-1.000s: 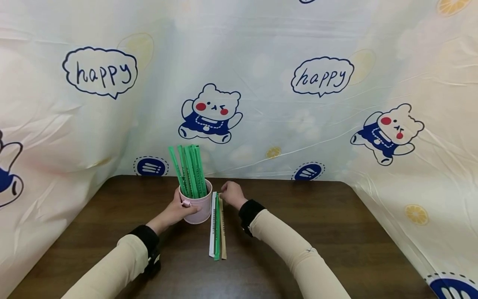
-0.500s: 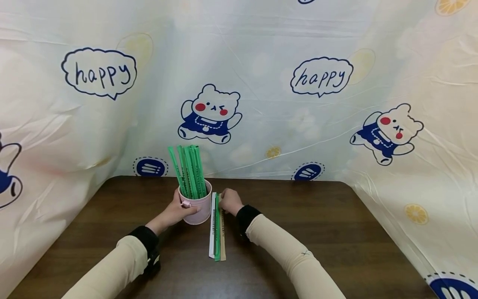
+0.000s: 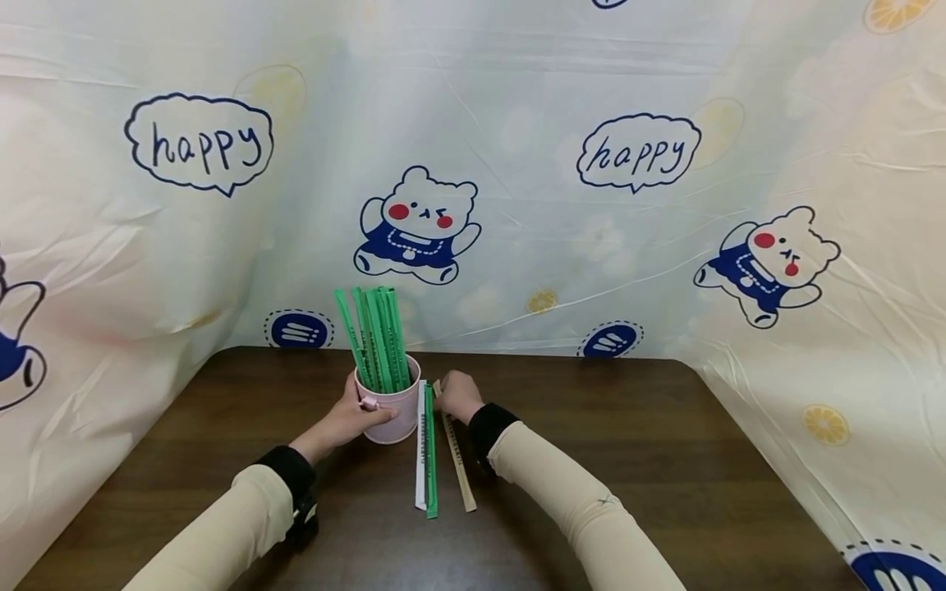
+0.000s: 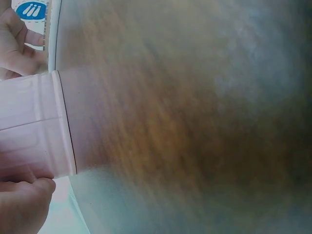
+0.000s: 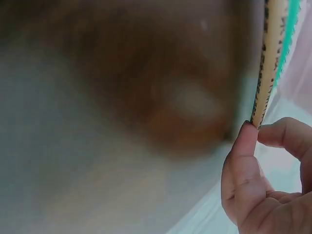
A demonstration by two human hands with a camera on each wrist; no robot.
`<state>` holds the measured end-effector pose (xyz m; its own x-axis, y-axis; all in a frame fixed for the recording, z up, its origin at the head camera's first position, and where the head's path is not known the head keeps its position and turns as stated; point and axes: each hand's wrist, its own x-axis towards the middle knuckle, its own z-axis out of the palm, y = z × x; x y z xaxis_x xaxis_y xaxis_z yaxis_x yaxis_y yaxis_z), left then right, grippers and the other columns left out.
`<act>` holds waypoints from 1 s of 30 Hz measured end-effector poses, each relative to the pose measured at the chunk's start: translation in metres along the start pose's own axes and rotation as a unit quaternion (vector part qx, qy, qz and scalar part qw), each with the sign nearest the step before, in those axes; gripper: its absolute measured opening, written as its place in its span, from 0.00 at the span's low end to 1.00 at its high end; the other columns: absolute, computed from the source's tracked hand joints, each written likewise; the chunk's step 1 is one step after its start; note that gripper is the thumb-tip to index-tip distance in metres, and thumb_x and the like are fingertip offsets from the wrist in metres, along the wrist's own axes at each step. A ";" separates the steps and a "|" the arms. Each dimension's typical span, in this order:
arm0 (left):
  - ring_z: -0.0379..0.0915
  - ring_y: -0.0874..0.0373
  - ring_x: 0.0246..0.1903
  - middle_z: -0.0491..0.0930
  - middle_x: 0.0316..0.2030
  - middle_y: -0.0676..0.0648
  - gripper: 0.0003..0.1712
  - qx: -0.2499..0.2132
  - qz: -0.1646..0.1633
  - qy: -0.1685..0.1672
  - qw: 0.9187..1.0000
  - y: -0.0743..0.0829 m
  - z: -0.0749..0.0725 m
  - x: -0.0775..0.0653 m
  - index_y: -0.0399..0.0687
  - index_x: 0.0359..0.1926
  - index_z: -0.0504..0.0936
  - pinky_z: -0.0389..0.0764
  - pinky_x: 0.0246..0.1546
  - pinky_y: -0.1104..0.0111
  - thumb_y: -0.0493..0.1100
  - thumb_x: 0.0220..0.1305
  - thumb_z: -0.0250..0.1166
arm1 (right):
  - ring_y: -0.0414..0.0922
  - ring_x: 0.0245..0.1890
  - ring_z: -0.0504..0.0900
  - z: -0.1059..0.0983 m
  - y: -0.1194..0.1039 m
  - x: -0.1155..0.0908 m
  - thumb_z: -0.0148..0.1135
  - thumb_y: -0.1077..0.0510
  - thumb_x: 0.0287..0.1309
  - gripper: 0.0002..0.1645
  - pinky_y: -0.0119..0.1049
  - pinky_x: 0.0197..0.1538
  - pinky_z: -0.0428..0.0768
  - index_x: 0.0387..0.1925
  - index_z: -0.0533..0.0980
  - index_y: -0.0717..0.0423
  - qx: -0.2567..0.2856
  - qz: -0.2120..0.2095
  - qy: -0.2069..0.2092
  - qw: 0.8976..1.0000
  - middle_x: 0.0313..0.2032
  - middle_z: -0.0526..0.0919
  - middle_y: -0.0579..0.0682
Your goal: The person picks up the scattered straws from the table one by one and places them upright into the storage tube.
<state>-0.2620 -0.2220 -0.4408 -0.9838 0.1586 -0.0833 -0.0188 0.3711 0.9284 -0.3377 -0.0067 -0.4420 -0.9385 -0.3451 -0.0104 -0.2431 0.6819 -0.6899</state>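
In the head view my left hand (image 3: 343, 423) grips a pink bucket (image 3: 395, 414), its thumb across the front. Several green paper-wrapped straws (image 3: 378, 341) stand upright in it, leaning slightly left. My right hand (image 3: 460, 397) pinches the far end of a brown wrapped straw (image 3: 458, 464), which slants toward the near right. Between thumb and finger, that brown straw (image 5: 269, 63) shows black print in the right wrist view. A white wrapped straw (image 3: 420, 460) and a green wrapped straw (image 3: 431, 464) lie side by side on the table, just right of the bucket.
The brown wooden table (image 3: 628, 460) has its far edge against a printed curtain (image 3: 517, 107) with bears and "happy" bubbles. The curtain also hangs at both sides. In the left wrist view the bucket's ribbed wall (image 4: 29, 122) shows close up.
My right hand has come slightly nearer and taken hold of the brown straw. Its near end has swung right, away from the green straw. My left hand and the bucket have stayed put.
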 end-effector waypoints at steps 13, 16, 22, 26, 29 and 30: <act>0.48 0.30 0.74 0.44 0.75 0.27 0.64 0.006 0.009 0.002 1.000 -0.002 -0.002 0.001 0.39 0.77 0.22 0.50 0.76 0.33 0.45 0.66 0.67 | 0.49 0.35 0.81 -0.105 -0.077 0.013 0.59 0.67 0.66 0.22 0.32 0.36 0.77 0.60 0.74 0.67 0.054 -0.008 0.137 0.989 0.45 0.85 0.63; 0.48 0.30 0.74 0.44 0.75 0.28 0.64 0.001 0.007 0.000 1.000 -0.003 -0.001 0.000 0.39 0.77 0.23 0.49 0.76 0.33 0.44 0.66 0.67 | 0.49 0.39 0.80 -0.121 -0.106 0.014 0.59 0.67 0.67 0.21 0.33 0.40 0.79 0.60 0.75 0.65 0.100 -0.070 0.189 0.974 0.45 0.83 0.61; 0.48 0.30 0.74 0.44 0.75 0.28 0.64 -0.003 0.011 -0.001 1.000 -0.007 0.000 -0.002 0.39 0.77 0.23 0.50 0.76 0.34 0.44 0.66 0.67 | 0.51 0.46 0.81 -0.120 -0.149 0.013 0.58 0.67 0.69 0.22 0.31 0.46 0.84 0.63 0.72 0.64 0.212 -0.193 0.230 0.930 0.50 0.81 0.62; 0.48 0.30 0.73 0.44 0.75 0.28 0.63 -0.001 0.017 -0.001 1.000 -0.008 -0.001 -0.001 0.38 0.77 0.23 0.51 0.76 0.34 0.44 0.66 0.67 | 0.54 0.48 0.82 -0.096 -0.159 0.009 0.58 0.68 0.69 0.22 0.30 0.46 0.85 0.64 0.71 0.64 0.228 -0.220 0.208 0.925 0.51 0.81 0.64; 0.49 0.30 0.73 0.44 0.75 0.27 0.64 0.002 0.020 0.001 1.000 -0.007 -0.001 0.001 0.37 0.77 0.24 0.52 0.76 0.34 0.44 0.65 0.67 | 0.54 0.51 0.83 -0.074 -0.157 0.005 0.58 0.67 0.70 0.22 0.31 0.49 0.84 0.63 0.72 0.63 0.198 -0.217 0.184 0.938 0.51 0.82 0.63; 0.49 0.30 0.73 0.44 0.75 0.27 0.64 0.002 0.021 0.000 1.000 -0.006 -0.001 0.001 0.37 0.77 0.23 0.52 0.76 0.34 0.45 0.66 0.67 | 0.54 0.51 0.83 -0.067 -0.155 0.005 0.58 0.66 0.70 0.22 0.31 0.50 0.83 0.64 0.72 0.62 0.183 -0.215 0.175 0.943 0.51 0.82 0.62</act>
<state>-0.2631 -0.2254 -0.4459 -0.9837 0.1742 -0.0439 0.0237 0.3679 0.9296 -0.3208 -0.0713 -0.2865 -0.8116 -0.2610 0.5226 -0.5788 0.2382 -0.7799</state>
